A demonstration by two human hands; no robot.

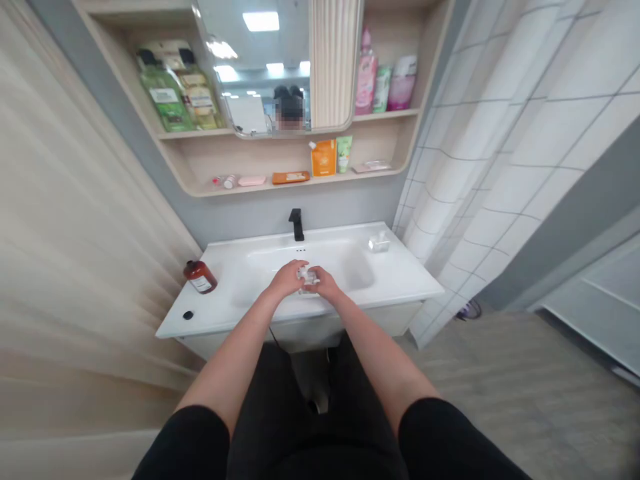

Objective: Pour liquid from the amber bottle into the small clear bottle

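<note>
Over the front of the white sink basin (260, 270), my left hand (287, 277) and my right hand (325, 283) meet around a small clear bottle-like container (309, 275) with a whitish part at its top. Fingers of both hands are closed on it, and they hide much of its shape. An amber bottle (200, 277) with a white label stands on the counter to the left. A small round black cap (188, 315) lies in front of that bottle. Behind my hands rises a black faucet (297, 225).
A clear dispenser-like item (379, 243) sits at the counter's right rear. Above hangs a wooden cabinet (240, 191) with a mirror (270, 67), several bottles, an orange pouch (324, 159) and a green tube (344, 154). Curtains (470, 180) flank both sides.
</note>
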